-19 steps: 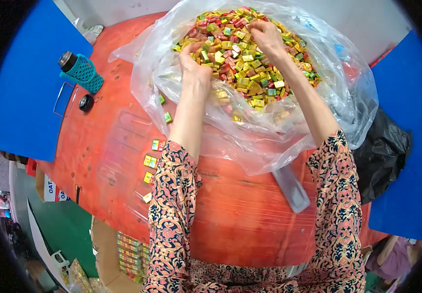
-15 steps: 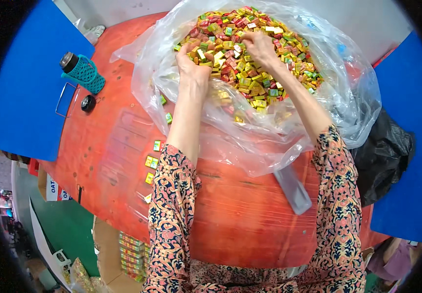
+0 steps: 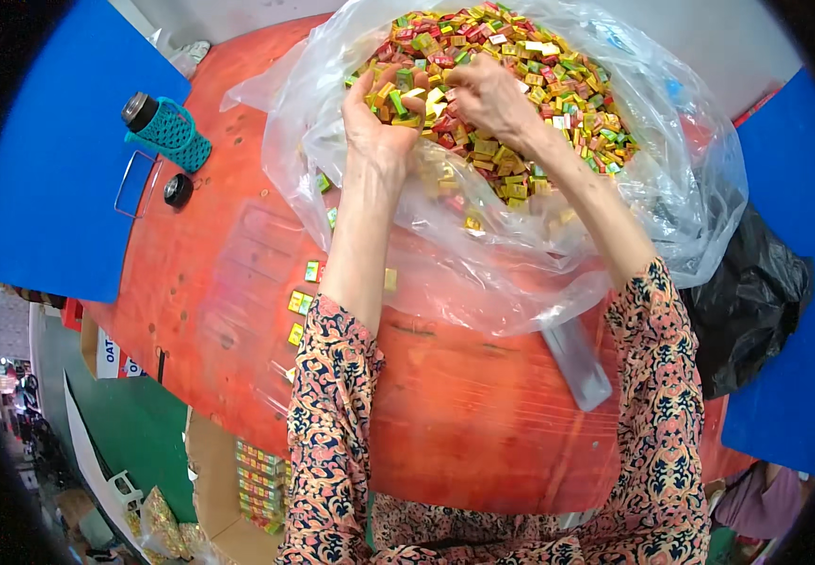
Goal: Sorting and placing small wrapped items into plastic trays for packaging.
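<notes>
A big clear plastic bag point(image 3: 690, 198) lies open on the red table point(image 3: 464, 452), filled with many small wrapped candies point(image 3: 558, 85) in yellow, red, green and orange. Both of my hands are inside the bag's mouth. My left hand point(image 3: 379, 122) is cupped around a handful of candies at the near left of the pile. Close beside it, my right hand point(image 3: 488, 99) curls over more candies, fingers bent down into the heap. Patterned sleeves cover both forearms from the elbow down.
A few loose candies point(image 3: 299, 303) lie on the table left of my left arm. A teal-sleeved bottle point(image 3: 167, 132) and a small black cap point(image 3: 178, 189) sit at the far left. A flat grey tool point(image 3: 577, 363) lies near the bag; a black bag point(image 3: 751, 301) sits right. Stacked candy boxes point(image 3: 259, 485) stand below the table.
Both hands have drawn together toward the middle of the pile, gathering candies between them. The bag and table have not moved.
</notes>
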A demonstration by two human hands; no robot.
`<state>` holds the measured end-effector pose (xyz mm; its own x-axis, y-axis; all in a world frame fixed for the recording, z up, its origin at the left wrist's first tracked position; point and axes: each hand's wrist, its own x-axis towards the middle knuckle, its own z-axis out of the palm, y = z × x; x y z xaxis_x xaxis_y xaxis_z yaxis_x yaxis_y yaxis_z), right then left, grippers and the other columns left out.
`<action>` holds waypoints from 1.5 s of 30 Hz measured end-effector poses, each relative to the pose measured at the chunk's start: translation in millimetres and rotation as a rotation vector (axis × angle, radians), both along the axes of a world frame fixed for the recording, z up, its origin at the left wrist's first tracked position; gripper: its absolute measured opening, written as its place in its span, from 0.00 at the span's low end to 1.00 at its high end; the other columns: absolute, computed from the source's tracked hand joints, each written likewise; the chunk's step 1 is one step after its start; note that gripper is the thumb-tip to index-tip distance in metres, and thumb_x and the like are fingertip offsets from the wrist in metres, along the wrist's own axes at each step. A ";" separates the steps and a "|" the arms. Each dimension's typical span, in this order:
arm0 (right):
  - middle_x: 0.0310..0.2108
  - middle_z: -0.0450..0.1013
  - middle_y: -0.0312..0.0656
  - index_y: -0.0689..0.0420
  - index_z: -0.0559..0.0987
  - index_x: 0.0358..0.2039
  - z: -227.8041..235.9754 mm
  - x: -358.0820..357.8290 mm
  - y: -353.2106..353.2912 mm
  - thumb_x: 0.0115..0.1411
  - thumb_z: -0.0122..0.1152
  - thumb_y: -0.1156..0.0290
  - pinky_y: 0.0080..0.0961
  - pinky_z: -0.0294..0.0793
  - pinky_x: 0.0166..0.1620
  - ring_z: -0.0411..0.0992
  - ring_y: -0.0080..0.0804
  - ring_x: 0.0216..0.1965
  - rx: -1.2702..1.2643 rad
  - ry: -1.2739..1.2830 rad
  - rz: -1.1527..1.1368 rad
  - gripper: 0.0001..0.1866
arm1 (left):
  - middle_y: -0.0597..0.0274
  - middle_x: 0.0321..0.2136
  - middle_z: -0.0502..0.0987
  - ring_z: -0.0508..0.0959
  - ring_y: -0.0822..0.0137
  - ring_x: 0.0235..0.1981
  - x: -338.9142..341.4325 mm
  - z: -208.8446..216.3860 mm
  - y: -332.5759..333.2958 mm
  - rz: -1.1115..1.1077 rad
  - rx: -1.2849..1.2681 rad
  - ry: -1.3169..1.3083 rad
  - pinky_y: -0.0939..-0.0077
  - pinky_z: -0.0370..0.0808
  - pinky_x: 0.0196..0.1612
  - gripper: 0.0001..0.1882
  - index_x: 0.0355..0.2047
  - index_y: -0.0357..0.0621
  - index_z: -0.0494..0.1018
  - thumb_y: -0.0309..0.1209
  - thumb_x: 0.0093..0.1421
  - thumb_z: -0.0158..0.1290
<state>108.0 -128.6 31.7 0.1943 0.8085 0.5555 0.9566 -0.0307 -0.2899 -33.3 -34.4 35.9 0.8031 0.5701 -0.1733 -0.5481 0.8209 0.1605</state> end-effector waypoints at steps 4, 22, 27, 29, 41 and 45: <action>0.29 0.63 0.50 0.61 0.72 0.29 -23.8 -21.4 -5.1 0.50 0.50 0.73 0.37 0.68 0.37 0.67 0.46 0.34 -0.169 -0.060 0.207 0.06 | 0.49 0.32 0.71 0.73 0.53 0.32 -15.1 13.5 -5.2 -0.111 -0.009 -0.101 0.80 0.66 0.19 0.15 0.34 0.36 0.68 0.37 0.56 0.44; 0.20 0.69 0.44 0.61 0.74 0.30 -6.8 -17.6 -19.4 0.52 0.51 0.70 0.35 0.68 0.30 0.71 0.40 0.26 -0.091 0.286 -0.003 0.09 | 0.51 0.29 0.73 0.72 0.61 0.27 -244.5 18.1 -191.2 -0.054 -0.274 0.327 0.87 0.61 0.12 0.10 0.29 0.43 0.71 0.36 0.56 0.46; 0.18 0.67 0.28 0.57 0.77 0.34 8.8 -40.7 -51.5 0.58 0.53 0.63 0.10 0.56 0.17 0.60 0.11 0.18 -0.076 1.015 0.115 0.11 | 0.52 0.31 0.69 0.67 0.66 0.24 -243.2 -34.5 -246.3 -0.121 -0.363 0.300 0.87 0.59 0.10 0.11 0.31 0.40 0.70 0.36 0.57 0.44; 0.22 0.67 0.29 0.57 0.75 0.37 9.3 -60.2 -62.6 0.57 0.55 0.64 0.10 0.55 0.17 0.61 0.12 0.19 -0.157 1.420 0.269 0.12 | 0.51 0.31 0.69 0.67 0.64 0.25 -245.7 -52.4 -253.9 -0.168 -0.362 0.233 0.86 0.60 0.11 0.12 0.31 0.40 0.70 0.36 0.57 0.44; 0.33 0.71 0.53 0.60 0.71 0.44 -15.3 -212.2 -16.6 0.52 0.49 0.74 0.31 0.71 0.33 0.71 0.42 0.31 -0.223 0.002 0.534 0.17 | 0.50 0.31 0.70 0.70 0.61 0.29 -235.6 -59.9 -261.3 -0.187 -0.395 0.190 0.85 0.63 0.14 0.13 0.31 0.38 0.70 0.36 0.58 0.43; 0.26 0.70 0.47 0.57 0.75 0.35 -7.4 -185.5 -11.1 0.49 0.51 0.74 0.29 0.70 0.31 0.71 0.37 0.29 -0.417 -0.614 0.317 0.11 | 0.50 0.31 0.71 0.71 0.60 0.29 -239.0 -65.5 -260.8 -0.212 -0.380 0.131 0.85 0.63 0.13 0.13 0.32 0.39 0.70 0.36 0.58 0.43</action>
